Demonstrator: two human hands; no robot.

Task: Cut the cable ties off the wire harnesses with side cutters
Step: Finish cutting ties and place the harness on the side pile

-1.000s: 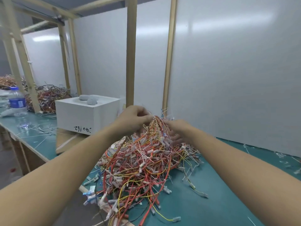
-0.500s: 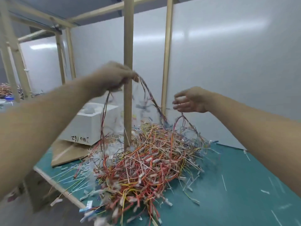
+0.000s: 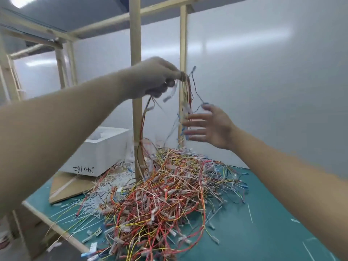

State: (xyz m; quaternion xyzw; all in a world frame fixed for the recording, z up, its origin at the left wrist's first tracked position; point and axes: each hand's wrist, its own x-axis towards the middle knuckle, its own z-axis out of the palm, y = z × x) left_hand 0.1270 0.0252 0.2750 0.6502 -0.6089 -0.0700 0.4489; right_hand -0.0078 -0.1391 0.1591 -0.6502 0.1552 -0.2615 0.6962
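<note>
1. Red, orange and yellow wire harnesses with small white connectors (image 3: pixel 169 194) lay in a tangled heap on the teal bench mat (image 3: pixel 263 232). The heap filled the middle of the scene and reached the near edge.
2. My left hand (image 3: pixel 152 78) was raised high above the far side of that heap. Its fingers were curled tight round a thin bunch of red, black and blue wires (image 3: pixel 185 95).
3. That bunch hung from my grip in loose strands. Some ran down into the heap, and blur kept me from telling them apart.
4. My right hand (image 3: pixel 209 127) was lower and to the right, palm turned left. Its fingers were straight and spread, gripping nothing. The fingertips were right at the dangling blue-tipped strands, but I could not tell whether they touched.
5. A pale wooden post (image 3: pixel 136 44) stood upright behind my left hand, its foot hidden at the heap's far left.
6. A white box with black handwriting on its side (image 3: pixel 101 147) sat left of the post, resting on a flat brown cardboard sheet (image 3: pixel 64 185).
7. Thin white cable-tie pieces (image 3: pixel 90 206) lay scattered on the mat left of the heap, near the bench's edge.
</note>
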